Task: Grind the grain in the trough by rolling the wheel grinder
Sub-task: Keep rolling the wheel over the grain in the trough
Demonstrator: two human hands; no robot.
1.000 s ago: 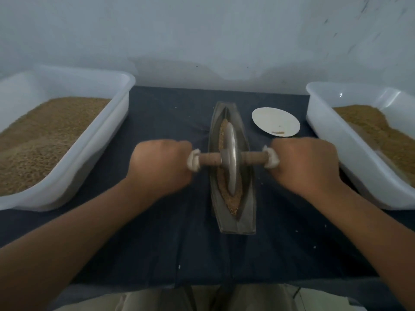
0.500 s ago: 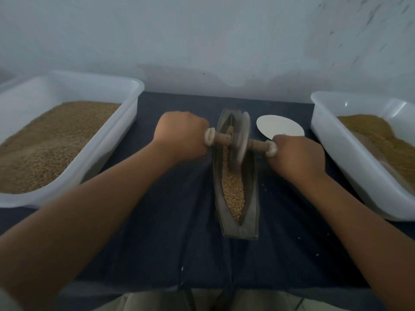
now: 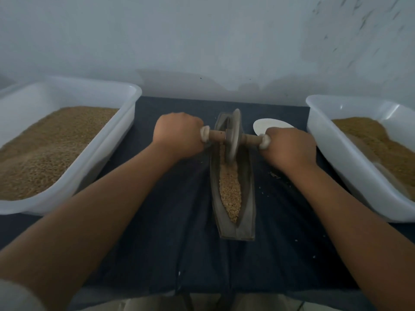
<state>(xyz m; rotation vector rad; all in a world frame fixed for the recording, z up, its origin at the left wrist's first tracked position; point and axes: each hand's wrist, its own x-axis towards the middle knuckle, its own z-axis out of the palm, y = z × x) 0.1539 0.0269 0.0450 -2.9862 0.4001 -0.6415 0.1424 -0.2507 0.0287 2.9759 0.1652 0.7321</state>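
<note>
**Wheel grinder at the far end of the trough, held in both hands**

Two bare forearms reach forward over a desk [image 3: 157, 232] covered in dark blue cloth. Between them a narrow, boat-shaped trough [image 3: 247, 212] lies lengthwise, its near end blunt. A strip of pale brown grain [image 3: 230, 189] fills the channel from the near tip up to the wheel. A few loose crumbs [image 3: 275, 175] lie on the cloth just right of the trough.

The wheel grinder [image 3: 232, 138] stands on edge in the far half of the trough, its disc tilted slightly and its rim resting in the grain. A wooden axle [image 3: 216, 135] crosses the trough through the disc. The left hand [image 3: 177, 138] is closed in a fist round the left end of the axle; the right hand [image 3: 289, 149] grips the right end likewise. White padding [image 3: 204, 134] shows at the edge of each fist.

A white plate [image 3: 269, 126] lies just beyond the right hand. A white tub [image 3: 105, 151] of grain sits at the left, another tub [image 3: 332, 158] at the right. A pale wall [image 3: 202, 41] closes the background.
</note>
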